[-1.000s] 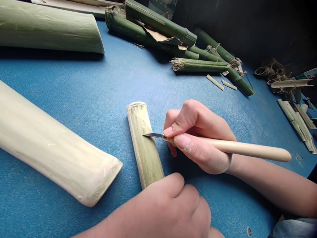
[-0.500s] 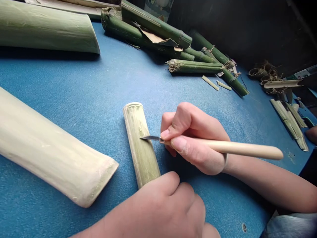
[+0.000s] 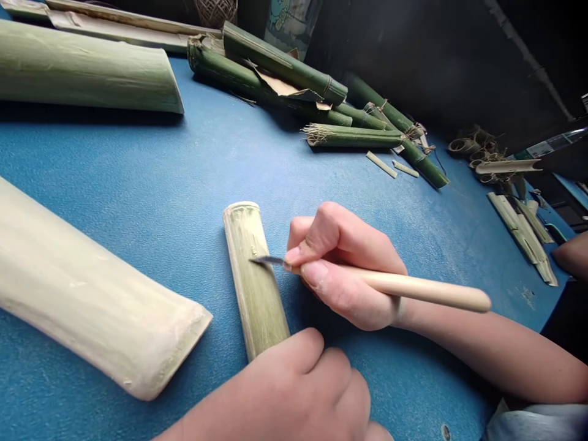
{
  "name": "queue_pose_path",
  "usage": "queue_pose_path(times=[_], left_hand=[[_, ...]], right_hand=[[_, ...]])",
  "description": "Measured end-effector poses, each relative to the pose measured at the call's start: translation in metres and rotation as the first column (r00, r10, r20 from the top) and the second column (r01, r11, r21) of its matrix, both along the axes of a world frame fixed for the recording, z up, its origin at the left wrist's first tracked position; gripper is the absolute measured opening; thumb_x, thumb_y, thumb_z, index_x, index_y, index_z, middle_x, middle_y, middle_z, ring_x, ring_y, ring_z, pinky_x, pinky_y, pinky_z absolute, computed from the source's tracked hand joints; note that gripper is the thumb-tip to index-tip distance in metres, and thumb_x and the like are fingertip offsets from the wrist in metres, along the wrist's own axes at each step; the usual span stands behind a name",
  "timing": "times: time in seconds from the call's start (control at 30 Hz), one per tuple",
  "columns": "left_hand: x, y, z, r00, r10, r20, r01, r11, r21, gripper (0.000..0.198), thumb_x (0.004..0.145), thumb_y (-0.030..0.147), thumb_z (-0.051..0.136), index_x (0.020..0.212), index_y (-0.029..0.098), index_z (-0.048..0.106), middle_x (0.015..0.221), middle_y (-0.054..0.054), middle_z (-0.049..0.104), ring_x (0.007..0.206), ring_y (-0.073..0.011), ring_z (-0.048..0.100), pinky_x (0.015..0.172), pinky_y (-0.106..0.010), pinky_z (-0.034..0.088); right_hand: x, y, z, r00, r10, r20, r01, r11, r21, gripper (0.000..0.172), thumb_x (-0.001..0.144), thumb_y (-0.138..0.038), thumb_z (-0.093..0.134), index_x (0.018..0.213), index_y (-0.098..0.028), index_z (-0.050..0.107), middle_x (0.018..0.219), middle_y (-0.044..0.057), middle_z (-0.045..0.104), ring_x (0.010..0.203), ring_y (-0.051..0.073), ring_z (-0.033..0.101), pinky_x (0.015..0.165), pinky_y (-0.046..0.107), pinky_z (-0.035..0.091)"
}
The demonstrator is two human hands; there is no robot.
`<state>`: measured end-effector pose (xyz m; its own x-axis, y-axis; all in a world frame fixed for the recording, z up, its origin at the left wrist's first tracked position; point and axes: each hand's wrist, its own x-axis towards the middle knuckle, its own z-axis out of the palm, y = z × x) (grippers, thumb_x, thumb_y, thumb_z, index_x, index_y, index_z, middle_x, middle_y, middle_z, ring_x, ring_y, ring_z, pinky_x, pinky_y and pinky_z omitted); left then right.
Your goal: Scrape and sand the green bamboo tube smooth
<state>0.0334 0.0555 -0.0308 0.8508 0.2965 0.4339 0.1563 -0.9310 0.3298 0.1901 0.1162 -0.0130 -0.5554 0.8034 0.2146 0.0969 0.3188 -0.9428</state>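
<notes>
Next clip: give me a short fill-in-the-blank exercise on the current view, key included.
The right hand grips the carving knife by its pale ____. Of the small bamboo piece's near and far ends, the left hand covers the ____ one. The tabletop's colour is ____.

Missing words: handle; near; blue.

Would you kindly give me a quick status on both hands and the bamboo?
Right hand gripping knife, blade at bamboo piece. Left hand curled over piece's near end. Larger bamboo lies left, apart; nothing visible blocking the blade.
</notes>
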Motion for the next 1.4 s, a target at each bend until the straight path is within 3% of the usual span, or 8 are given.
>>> queue_pose_path(times=[0.27, 0.4, 0.53, 0.63, 0.8, 1.07, 1.27, 1.4], left_hand=[[-0.002, -0.001, 0.003, 0.999, -0.001, -0.045, 0.000, 1.000, -0.019, 0.023, 0.089, 0.016, 0.062, 0.072, 0.022, 0.048, 0.067, 0.003, 0.051, 0.060, -0.0172, 0.041, 0.056, -0.032, 0.032], [-0.003, 0.001, 0.002, 0.999, -0.004, -0.035, 0.004, 1.000, -0.010, 0.022, 0.092, 0.017, 0.062, 0.074, 0.021, 0.049, 0.068, 0.004, 0.052, 0.060, -0.0169, 0.041, 0.057, -0.031, 0.034], [-0.007, 0.003, 0.001, 1.000, -0.019, -0.015, 0.019, 1.000, 0.005, 0.022, 0.097, 0.017, 0.057, 0.077, 0.021, 0.049, 0.069, 0.005, 0.052, 0.060, -0.0168, 0.039, 0.057, -0.031, 0.035], [-0.009, 0.005, 0.002, 1.000, -0.012, -0.017, 0.013, 0.999, 0.036, 0.023, 0.101, 0.012, 0.047, 0.081, 0.020, 0.052, 0.074, 0.004, 0.054, 0.065, -0.0167, 0.042, 0.062, -0.031, 0.039], [-0.012, 0.006, 0.006, 0.997, -0.071, -0.042, 0.072, 0.997, 0.034, 0.023, 0.097, 0.014, 0.054, 0.075, 0.020, 0.053, 0.077, 0.004, 0.054, 0.066, -0.0168, 0.041, 0.058, -0.031, 0.038], [-0.010, 0.007, 0.005, 0.996, -0.088, -0.002, 0.088, 0.996, 0.023, 0.025, 0.098, 0.013, 0.051, 0.074, 0.019, 0.054, 0.076, 0.003, 0.054, 0.067, -0.0157, 0.041, 0.058, -0.029, 0.037], [-0.007, 0.007, 0.005, 0.998, -0.070, -0.010, 0.070, 0.996, 0.056, 0.022, 0.094, 0.016, 0.059, 0.074, 0.020, 0.053, 0.074, 0.003, 0.053, 0.065, -0.0164, 0.042, 0.055, -0.030, 0.035], [-0.008, 0.006, 0.003, 0.997, -0.078, -0.022, 0.079, 0.995, 0.061, 0.021, 0.093, 0.017, 0.061, 0.074, 0.020, 0.053, 0.074, 0.003, 0.052, 0.065, -0.0168, 0.042, 0.056, -0.031, 0.035]], right_hand=[[-0.006, 0.000, -0.010, 0.990, -0.143, -0.013, 0.144, 0.986, 0.083, 0.012, 0.088, -0.016, 0.054, 0.084, -0.025, 0.047, 0.073, -0.004, 0.045, 0.061, 0.013, 0.035, 0.058, 0.031, 0.032], [0.000, -0.001, -0.008, 0.994, -0.094, -0.061, 0.099, 0.991, 0.088, 0.010, 0.087, -0.015, 0.054, 0.087, -0.025, 0.053, 0.075, -0.003, 0.050, 0.059, 0.013, 0.041, 0.056, 0.030, 0.036], [0.005, 0.001, -0.008, 0.982, -0.131, -0.134, 0.135, 0.991, 0.023, 0.006, 0.090, -0.021, 0.057, 0.084, -0.022, 0.056, 0.068, -0.004, 0.048, 0.055, 0.010, 0.041, 0.053, 0.026, 0.036], [0.004, 0.005, -0.010, 0.963, -0.215, -0.160, 0.208, 0.976, -0.062, 0.016, 0.096, -0.031, 0.059, 0.083, -0.021, 0.057, 0.063, -0.006, 0.050, 0.050, 0.009, 0.043, 0.049, 0.023, 0.036], [0.001, 0.014, -0.010, 0.972, -0.185, -0.147, 0.164, 0.976, -0.144, 0.010, 0.095, -0.031, 0.065, 0.096, -0.021, 0.063, 0.080, -0.001, 0.067, 0.073, 0.013, 0.065, 0.065, 0.026, 0.053], [-0.002, 0.025, -0.010, 0.963, -0.171, -0.208, 0.099, 0.944, -0.315, 0.011, 0.094, -0.028, 0.063, 0.096, -0.018, 0.063, 0.081, 0.001, 0.070, 0.073, 0.012, 0.067, 0.062, 0.023, 0.055], [-0.002, 0.020, -0.009, 0.972, -0.168, -0.163, 0.115, 0.950, -0.292, 0.012, 0.096, -0.031, 0.064, 0.100, -0.020, 0.065, 0.089, 0.002, 0.072, 0.078, 0.013, 0.068, 0.068, 0.025, 0.057], [-0.002, 0.020, -0.009, 0.973, -0.153, -0.172, 0.098, 0.952, -0.291, 0.011, 0.098, -0.029, 0.061, 0.096, -0.019, 0.065, 0.084, 0.002, 0.072, 0.074, 0.013, 0.067, 0.068, 0.027, 0.057]])
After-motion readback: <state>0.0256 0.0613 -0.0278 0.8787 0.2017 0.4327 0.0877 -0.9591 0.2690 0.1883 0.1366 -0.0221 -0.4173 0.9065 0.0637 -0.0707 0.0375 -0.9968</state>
